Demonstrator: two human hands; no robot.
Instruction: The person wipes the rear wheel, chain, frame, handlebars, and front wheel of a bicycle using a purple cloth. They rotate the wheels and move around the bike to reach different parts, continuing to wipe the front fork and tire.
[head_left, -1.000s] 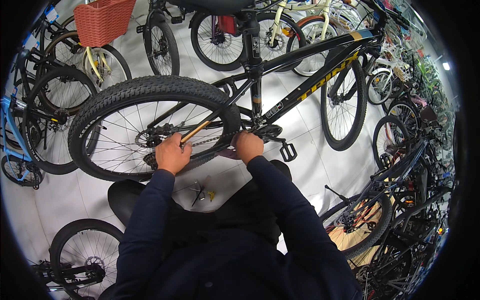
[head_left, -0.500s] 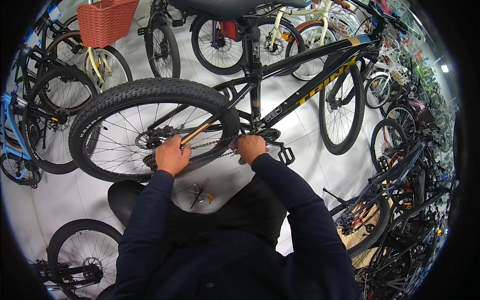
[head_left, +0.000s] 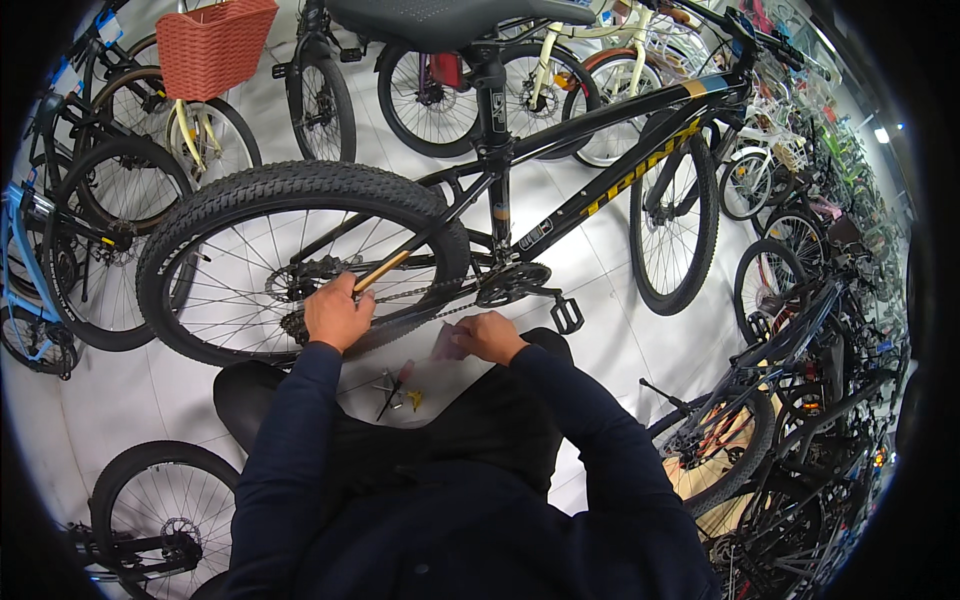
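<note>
A black mountain bike [head_left: 620, 170] with yellow lettering stands before me, its knobbly rear tyre [head_left: 300, 180] to the left. My left hand [head_left: 338, 312] is closed around the chainstay [head_left: 382, 270] where it has a gold stripe, beside the rear sprockets; some fingers are hidden behind. My right hand [head_left: 490, 338] pinches a thin pinkish-purple cloth [head_left: 450, 342], held below the chain [head_left: 440, 290] and apart from it. The crankset [head_left: 512, 285] and pedal [head_left: 567, 315] are just above and right of that hand.
On the floor between my knees lie a red-handled tool [head_left: 404, 374] and a small yellow piece [head_left: 414, 400]. A loose-looking wheel [head_left: 170, 510] is at lower left. Many bikes crowd the right side; another carries a red basket [head_left: 215, 50] at the back left.
My right hand has come off the chain near the crankset and moved down toward me with the cloth. The left hand stays at the stay, and the view has shifted slightly.
</note>
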